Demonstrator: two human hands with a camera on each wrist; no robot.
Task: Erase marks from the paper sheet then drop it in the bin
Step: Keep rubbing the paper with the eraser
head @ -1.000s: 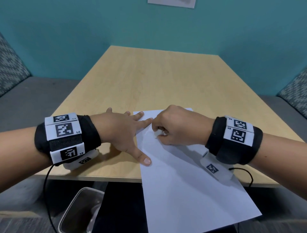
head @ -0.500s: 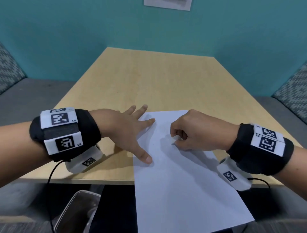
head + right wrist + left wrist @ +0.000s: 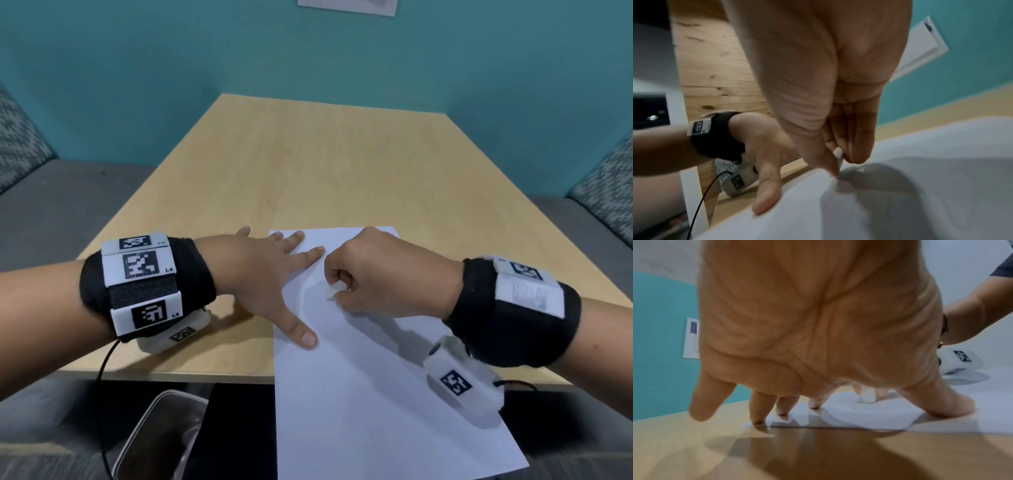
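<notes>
Paper sheet: white, flat on the wooden table, its near portion overhanging the table's front edge toward the person. No marks could be made out on it in any view; whether any remained could not be told.

Left hand: released, fingers straight and spread, pressing down on the sheet's left edge. Thumb and the tips of several fingers lay on the paper, the little finger off it over bare wood. Function: an anchor against sliding.

Right hand: clenched, thumb and fingers pinching a small white eraser. In the left wrist view the eraser stood with its tip touching the paper, just beside the left forefinger.

Bin: grey-rimmed container on the floor, below the table's front edge and to the left of the sheet; interior dark, contents not legible.

Wall notice: pale card on the teal wall behind the table; unrelated to the task.

Step in hand, judged: erasing, first stage of two. The sheet had not yet been lifted or moved toward the bin.

Next move, judged: short rubbing strokes under moderate pressure, with the left hand holding firm so the thin paper neither creased nor slid off the overhang. Once clean, the sheet would need gathering and carrying down-left to the bin.
</notes>
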